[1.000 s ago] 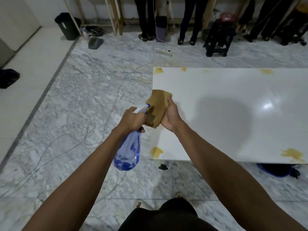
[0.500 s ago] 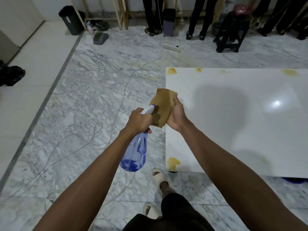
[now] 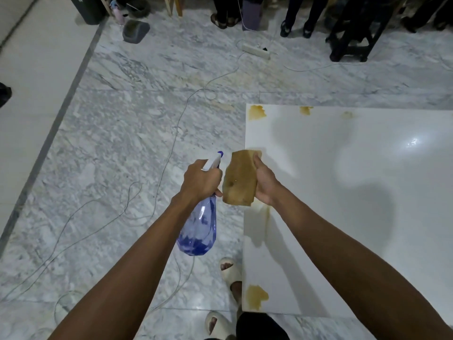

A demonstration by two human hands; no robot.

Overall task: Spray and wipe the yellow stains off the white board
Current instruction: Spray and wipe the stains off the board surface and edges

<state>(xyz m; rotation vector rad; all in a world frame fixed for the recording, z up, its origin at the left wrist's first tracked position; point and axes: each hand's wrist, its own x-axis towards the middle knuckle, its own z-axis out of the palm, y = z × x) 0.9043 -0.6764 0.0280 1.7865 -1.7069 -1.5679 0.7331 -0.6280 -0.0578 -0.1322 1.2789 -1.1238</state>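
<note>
The white board (image 3: 355, 192) lies flat at the right, above the marble floor. Yellow stains sit at its far left corner (image 3: 257, 112), along its far edge (image 3: 305, 109), and at its near left corner (image 3: 256, 296); a faint yellow smear (image 3: 266, 213) runs below the cloth. My left hand (image 3: 199, 181) grips a clear blue spray bottle (image 3: 198, 229) by its neck, nozzle pointing away, just left of the board's edge. My right hand (image 3: 266, 182) holds a folded tan cloth (image 3: 241, 179) upright over the board's left edge, beside the nozzle.
Thin cables (image 3: 171, 148) trail across the marble floor, leading to a power strip (image 3: 256, 50). My feet in pale slippers (image 3: 230, 273) stand by the board's near left corner. A black stool (image 3: 350, 38), a bin (image 3: 84, 8) and people's legs line the far wall.
The view has shifted closer and leftward along the board. My hands have drawn slightly apart, so the cloth now stands clear of the nozzle. The near corner stain sits lower in view.
</note>
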